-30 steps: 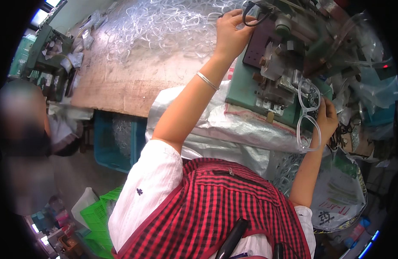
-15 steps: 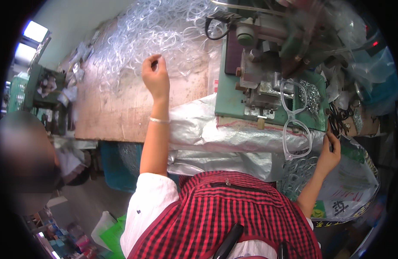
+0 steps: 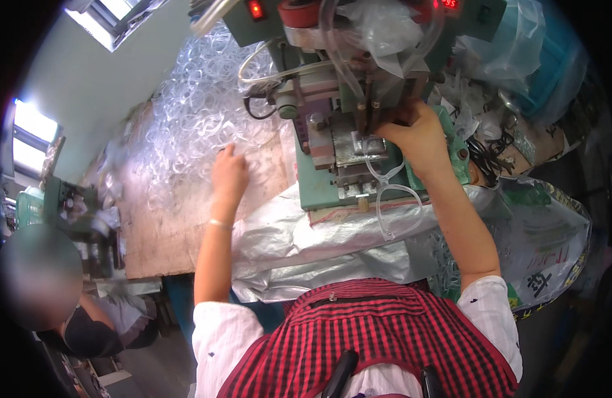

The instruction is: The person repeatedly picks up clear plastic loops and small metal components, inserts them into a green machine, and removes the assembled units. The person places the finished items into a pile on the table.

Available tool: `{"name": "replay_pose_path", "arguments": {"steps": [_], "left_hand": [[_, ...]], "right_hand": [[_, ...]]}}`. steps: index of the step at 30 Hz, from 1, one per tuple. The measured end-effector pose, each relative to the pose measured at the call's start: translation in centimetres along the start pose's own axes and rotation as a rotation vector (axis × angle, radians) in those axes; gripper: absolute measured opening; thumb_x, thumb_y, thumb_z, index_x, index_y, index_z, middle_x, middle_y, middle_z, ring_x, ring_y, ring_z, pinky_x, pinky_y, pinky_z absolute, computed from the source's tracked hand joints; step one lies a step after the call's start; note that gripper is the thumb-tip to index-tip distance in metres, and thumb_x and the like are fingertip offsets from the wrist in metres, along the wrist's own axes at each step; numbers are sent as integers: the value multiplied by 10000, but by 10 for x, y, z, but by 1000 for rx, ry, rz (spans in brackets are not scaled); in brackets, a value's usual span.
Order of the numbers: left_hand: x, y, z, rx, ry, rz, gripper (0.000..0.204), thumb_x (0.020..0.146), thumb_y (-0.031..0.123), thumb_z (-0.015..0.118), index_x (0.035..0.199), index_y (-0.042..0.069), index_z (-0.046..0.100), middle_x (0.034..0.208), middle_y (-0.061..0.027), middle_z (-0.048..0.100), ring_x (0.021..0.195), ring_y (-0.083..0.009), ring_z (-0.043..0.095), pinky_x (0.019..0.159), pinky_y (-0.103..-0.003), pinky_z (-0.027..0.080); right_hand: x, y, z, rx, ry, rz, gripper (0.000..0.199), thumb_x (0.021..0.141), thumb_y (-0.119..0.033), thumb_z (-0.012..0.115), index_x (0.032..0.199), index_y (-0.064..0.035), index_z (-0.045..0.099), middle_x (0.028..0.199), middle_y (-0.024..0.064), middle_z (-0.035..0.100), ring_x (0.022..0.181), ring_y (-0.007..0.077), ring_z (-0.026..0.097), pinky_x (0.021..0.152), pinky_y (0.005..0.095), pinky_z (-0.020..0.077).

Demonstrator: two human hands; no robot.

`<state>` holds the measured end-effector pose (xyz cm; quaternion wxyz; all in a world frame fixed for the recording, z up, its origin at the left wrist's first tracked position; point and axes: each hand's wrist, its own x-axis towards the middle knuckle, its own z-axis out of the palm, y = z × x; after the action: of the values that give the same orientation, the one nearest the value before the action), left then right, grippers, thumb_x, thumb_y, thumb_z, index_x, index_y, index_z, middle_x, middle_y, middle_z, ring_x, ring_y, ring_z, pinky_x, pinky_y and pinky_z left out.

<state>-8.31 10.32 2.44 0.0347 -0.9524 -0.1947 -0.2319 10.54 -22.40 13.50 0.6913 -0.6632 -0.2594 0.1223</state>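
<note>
Work seems midway: one clear spectacle frame [image 3: 383,180] juts from the near side of the green press [image 3: 316,197] beneath the right hand [image 3: 419,136], fingertips hidden, while the left hand [image 3: 230,174], loosely curled, hold unclear, meets the remaining far-left heap of clear pieces [image 3: 200,109].

Hands [image 3: 420,138] apart, clear eyeglass frame [image 3: 383,180] at green machine [image 3: 312,192]

Your apron [image 3: 366,331] reads red-and-black check; your sleeves [image 3: 228,335], white with small dark motifs. Eyeglass frame [image 3: 384,180]: clear, whitish. Machine base [image 3: 314,194]: green; knob [image 3: 287,107]: green; lit display [image 3: 450,4]: red. Sheeting [image 3: 289,235]: silver. Tabletop [image 3: 152,240]: pale brown.
</note>
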Motion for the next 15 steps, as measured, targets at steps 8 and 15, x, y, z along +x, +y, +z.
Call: {"name": "replay_pose_path", "arguments": {"steps": [8,15], "left_hand": [[-14,72,-91,-1323,575,-412,86,952,80,613,978,5,579,1031,-152,661,949,-211,645,844,-320,517],[58,164,-145,-1332,668,222,184,915,-44,636,1042,-10,507,1056,-146,648,925,-140,634,802,-228,501]], "right_hand": [[-12,-4,6,29,12,4,471,716,-30,764,1148,34,590,856,53,655,789,136,626,729,262,501],[-27,-14,36,493,81,38,443,729,92,726,1140,21,578,838,45,658,791,113,623,744,235,498]]}}
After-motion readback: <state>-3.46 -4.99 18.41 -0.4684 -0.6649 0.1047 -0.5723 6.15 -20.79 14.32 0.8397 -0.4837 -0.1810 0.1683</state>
